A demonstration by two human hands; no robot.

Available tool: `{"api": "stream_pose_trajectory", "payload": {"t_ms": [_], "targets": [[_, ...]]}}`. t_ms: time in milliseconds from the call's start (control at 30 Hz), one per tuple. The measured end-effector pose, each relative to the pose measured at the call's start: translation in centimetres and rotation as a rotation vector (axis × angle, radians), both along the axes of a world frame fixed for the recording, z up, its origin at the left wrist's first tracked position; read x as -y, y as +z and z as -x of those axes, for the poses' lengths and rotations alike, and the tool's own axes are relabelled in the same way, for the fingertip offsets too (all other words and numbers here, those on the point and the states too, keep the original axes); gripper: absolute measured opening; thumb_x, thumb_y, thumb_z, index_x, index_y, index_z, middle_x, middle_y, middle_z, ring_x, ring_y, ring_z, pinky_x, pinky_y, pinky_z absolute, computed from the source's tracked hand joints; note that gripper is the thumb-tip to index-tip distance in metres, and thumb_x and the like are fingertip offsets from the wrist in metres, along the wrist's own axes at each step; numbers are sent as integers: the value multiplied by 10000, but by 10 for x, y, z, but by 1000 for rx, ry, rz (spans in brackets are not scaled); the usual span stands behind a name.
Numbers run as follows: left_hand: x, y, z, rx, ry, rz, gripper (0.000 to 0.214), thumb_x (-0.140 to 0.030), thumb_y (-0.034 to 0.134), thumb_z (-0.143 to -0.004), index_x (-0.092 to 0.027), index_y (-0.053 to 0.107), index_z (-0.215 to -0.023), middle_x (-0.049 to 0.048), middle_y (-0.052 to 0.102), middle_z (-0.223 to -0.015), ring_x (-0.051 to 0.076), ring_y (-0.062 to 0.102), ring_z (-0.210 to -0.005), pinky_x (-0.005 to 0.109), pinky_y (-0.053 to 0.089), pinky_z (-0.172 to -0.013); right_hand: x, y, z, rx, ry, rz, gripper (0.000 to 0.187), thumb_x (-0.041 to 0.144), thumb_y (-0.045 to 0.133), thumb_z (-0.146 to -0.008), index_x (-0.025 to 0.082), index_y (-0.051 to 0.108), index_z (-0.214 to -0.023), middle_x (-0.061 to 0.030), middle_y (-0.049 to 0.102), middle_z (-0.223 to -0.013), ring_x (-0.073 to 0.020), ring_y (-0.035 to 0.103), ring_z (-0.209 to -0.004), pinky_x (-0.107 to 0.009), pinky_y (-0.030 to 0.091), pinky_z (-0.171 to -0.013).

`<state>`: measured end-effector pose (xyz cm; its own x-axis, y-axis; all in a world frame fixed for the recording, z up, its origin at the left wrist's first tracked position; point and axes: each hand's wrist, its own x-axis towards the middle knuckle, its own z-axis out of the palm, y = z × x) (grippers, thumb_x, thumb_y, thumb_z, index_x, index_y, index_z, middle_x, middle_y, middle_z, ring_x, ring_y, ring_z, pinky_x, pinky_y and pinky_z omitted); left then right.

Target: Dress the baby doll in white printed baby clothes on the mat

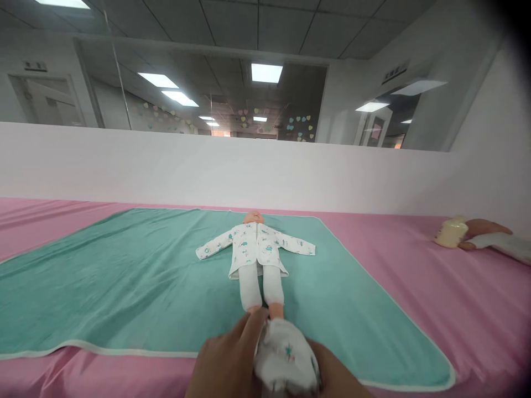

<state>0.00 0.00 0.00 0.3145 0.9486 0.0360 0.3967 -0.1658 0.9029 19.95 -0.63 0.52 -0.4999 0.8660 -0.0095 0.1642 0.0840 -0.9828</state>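
From where I stand, both bare hands are low at the table's near edge, around a bunched white cloth garment printed with small green figures (287,354). The left hand (228,359) pinches its near-left side between thumb and fingers, just in front of the feet of a soft-limbed baby doll (255,255). The right hand (334,370) curves behind the other side; its fingers are hidden by the cloth, so I cannot tell how firmly it grips.

The doll lies on its back, head away, wearing a white printed long-sleeved jacket (244,243) with arms flung wide and plain white leggings (250,284), its ankles bare. Beneath it spreads a pale-edged sea-green blanket (124,287) over a pink cloth cover (385,237). Well off to the right stands a squat pale-yellow bottle (452,232), beside a tan rounded shape and white fabric (500,244). A low white wall (228,168) runs behind.
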Motion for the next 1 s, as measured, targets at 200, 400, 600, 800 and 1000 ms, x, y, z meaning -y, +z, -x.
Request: {"api": "stream_pose_trajectory", "payload": {"t_ms": [200,400,600,800,1000], "targets": [[-52,7,-14,-397,-16,-274,268,-193,520,-726,-194,565,-990,82,598,-974,225,545,-775,301,310,-600,-39,-19,14,-15,-358,14,410,279,635,-661,135,619,-1044,-79,665,-983,-254,597,-894,-331,477,-758],[-75,2,-21,-439,-71,-193,203,-287,604,-661,-185,550,-829,67,589,-871,218,526,-757,288,306,-579,-55,-36,-3,255,-395,-94,287,244,488,-747,175,629,-987,-33,669,-950,-217,593,-867,-299,438,-739],[-79,8,-17,-499,-135,-144,178,-274,538,-706,-185,530,-860,61,610,-834,212,534,-715,284,295,-553,-60,-22,-3,77,-172,30,227,293,527,-775,166,633,-931,-31,667,-919,-201,589,-857,-285,428,-753],[-72,21,-18,-69,-185,124,424,-436,645,-712,-218,531,-1057,24,642,-960,229,580,-884,273,416,-669,-59,-21,-15,-232,-186,189,475,447,656,-735,142,602,-1096,-93,638,-1060,-247,565,-993,-342,420,-871],[-83,19,-26,479,-270,304,434,-349,673,-736,-152,563,-1106,83,646,-1036,243,587,-967,324,441,-817,-81,-25,-38,-365,-2,189,584,431,739,-658,131,595,-1139,-115,628,-1085,-244,582,-980,-356,422,-887]]}}
